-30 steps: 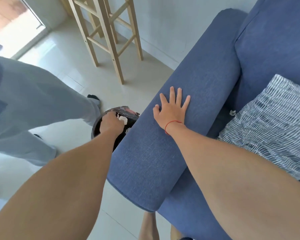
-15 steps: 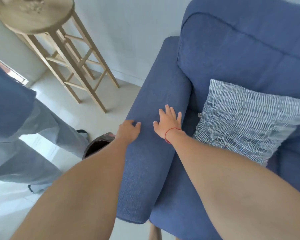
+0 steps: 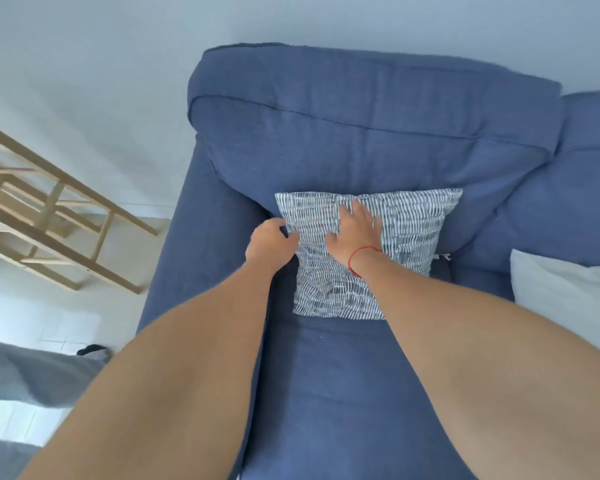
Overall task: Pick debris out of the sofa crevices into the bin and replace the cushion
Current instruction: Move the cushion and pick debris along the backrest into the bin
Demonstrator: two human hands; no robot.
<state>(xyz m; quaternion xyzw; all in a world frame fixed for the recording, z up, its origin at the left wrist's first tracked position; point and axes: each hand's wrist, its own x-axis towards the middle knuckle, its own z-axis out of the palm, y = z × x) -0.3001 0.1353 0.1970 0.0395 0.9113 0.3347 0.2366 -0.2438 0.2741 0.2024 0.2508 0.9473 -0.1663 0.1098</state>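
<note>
A grey-and-white striped cushion (image 3: 402,230) leans against the backrest of the blue sofa (image 3: 343,375), standing on the seat. My left hand (image 3: 269,239) is closed on the cushion's left edge. Flat on the cushion's front lies my right hand (image 3: 355,230), fingers spread, a red string around its wrist. A small pale scrap (image 3: 444,257) shows in the crevice by the cushion's lower right corner. The bin is out of sight.
The sofa's left armrest (image 3: 194,244) runs beside my left arm. A wooden stool (image 3: 49,216) stands on the tiled floor to the left. A white pillow (image 3: 565,299) lies on the seat at the right. Another person's grey trouser leg (image 3: 32,375) is at lower left.
My view swung from the bin and armrest to the sofa seat. My left hand left the bin and gripped the cushion's edge; my right hand moved from the armrest onto the cushion.
</note>
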